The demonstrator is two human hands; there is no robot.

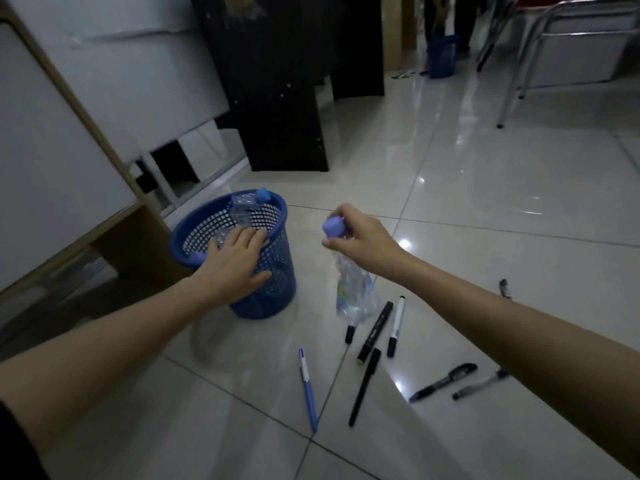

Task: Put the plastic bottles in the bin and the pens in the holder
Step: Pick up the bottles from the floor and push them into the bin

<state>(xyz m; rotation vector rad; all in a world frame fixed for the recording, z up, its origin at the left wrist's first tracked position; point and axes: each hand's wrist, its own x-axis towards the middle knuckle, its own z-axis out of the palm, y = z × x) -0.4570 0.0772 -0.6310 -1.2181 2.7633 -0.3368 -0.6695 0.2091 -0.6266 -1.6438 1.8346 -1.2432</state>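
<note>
The right hand [360, 242] pinches a crumpled plastic bottle [353, 289] just under its purple cap, so the body dangles free above the floor [485, 202]. The left hand [235, 261] lies spread and flat over the near rim of the blue mesh bin [273, 292], at nine o'clock from the bottle. One bottle in the bin [242, 209] already leans against the far rim.

A grip that high lets the bottle swing, so it could clip the rim and bounce out. The spread left hand also covers part of the mouth; the open gap is at the bin's twelve to three o'clock. The bin looks light and a push could tip it.

The pens [381, 341] lie scattered at five o'clock, right under the bottle, and a drop there would scatter them. No holder is in view. The floor to the right is open; furniture crowds the bin's left.
</note>
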